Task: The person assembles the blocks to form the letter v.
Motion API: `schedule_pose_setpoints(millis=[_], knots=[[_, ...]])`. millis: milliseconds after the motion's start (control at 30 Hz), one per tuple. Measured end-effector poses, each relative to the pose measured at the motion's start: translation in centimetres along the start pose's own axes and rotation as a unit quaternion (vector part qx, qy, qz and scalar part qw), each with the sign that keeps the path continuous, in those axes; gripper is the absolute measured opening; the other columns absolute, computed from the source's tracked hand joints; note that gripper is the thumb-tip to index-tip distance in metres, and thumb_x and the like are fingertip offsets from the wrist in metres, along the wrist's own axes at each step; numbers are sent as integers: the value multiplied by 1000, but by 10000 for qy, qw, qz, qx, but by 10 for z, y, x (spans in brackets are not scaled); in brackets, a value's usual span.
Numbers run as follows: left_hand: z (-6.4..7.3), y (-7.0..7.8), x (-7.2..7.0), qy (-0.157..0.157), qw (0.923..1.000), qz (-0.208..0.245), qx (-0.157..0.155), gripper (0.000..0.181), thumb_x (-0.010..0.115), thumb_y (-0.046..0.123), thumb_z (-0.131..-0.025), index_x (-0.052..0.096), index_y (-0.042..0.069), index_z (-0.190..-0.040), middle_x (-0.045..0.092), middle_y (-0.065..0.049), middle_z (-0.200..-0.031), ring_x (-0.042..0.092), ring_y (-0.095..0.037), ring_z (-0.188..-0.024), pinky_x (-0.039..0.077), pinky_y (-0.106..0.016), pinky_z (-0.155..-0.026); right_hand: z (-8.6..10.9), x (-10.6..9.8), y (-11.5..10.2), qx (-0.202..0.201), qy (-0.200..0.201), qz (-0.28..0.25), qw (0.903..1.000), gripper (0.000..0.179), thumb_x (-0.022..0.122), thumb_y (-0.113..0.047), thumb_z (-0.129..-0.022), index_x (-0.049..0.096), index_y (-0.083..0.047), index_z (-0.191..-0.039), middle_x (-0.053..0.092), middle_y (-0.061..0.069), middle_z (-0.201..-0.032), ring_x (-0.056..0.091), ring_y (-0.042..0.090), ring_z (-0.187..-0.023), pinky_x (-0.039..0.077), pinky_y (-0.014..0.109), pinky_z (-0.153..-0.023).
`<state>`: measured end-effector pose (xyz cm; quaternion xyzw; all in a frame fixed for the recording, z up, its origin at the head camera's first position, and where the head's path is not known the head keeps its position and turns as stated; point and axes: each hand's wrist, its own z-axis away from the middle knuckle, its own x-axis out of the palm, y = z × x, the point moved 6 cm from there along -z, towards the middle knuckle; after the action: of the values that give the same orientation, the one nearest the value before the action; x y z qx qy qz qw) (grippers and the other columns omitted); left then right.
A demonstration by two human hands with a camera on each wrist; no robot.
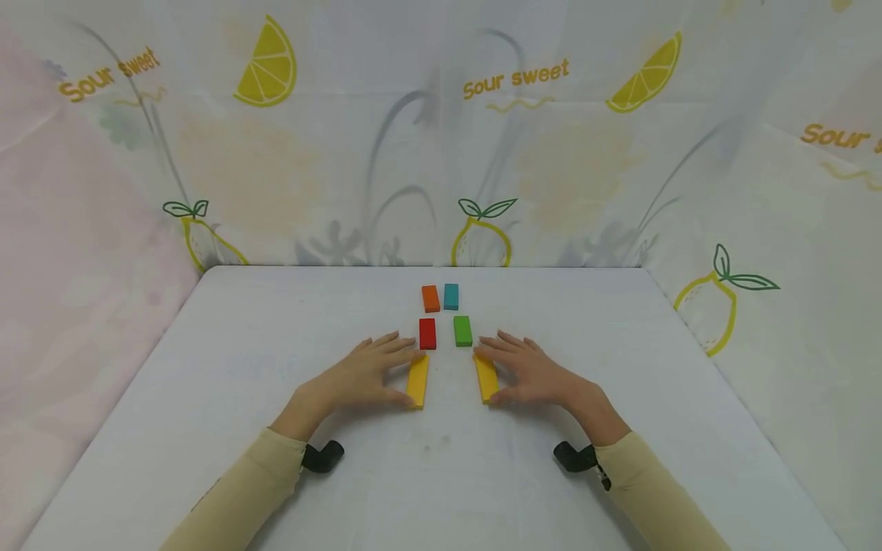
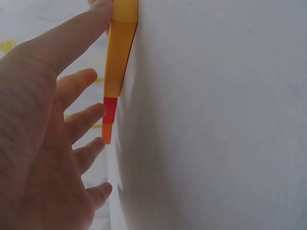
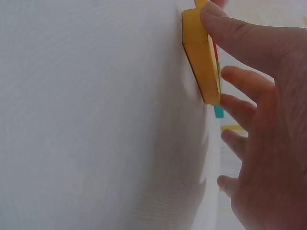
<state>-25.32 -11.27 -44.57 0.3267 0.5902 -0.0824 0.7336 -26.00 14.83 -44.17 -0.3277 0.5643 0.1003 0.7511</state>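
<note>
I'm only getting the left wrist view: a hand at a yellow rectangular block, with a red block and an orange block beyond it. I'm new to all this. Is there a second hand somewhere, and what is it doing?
Observer: Yes. In the head view, the right hand pinches another yellow rectangular block by its two ends.

Visitor: Neat! And the red rectangular block I can see: does it have anything beside it?

Observer: It does. In the head view, a green rectangular block lies to its right, with a gap between the two.
</note>
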Motion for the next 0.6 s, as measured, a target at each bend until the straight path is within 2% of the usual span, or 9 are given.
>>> schedule_pose_setpoints(millis=[267,600], knots=[[2,4,4,-1,9999,-41,118,82,70,67,-78,43,36,-149,41,7,-158,24,-27,-153,18,-62,-120,3,2,-3,-175,12,-75,9998,76,69,-50,-85,42,-25,-152,37,0,-160,18,33,-154,13,68,-118],[2,10,2,21,9994,-290,192,78,72,64,-78,48,35,-147,45,8,-155,28,-25,-151,21,-60,-120,2,3,-1,-147,55,-160,9997,74,70,-46,-85,43,-26,-151,39,-2,-159,19,31,-154,13,67,-119]])
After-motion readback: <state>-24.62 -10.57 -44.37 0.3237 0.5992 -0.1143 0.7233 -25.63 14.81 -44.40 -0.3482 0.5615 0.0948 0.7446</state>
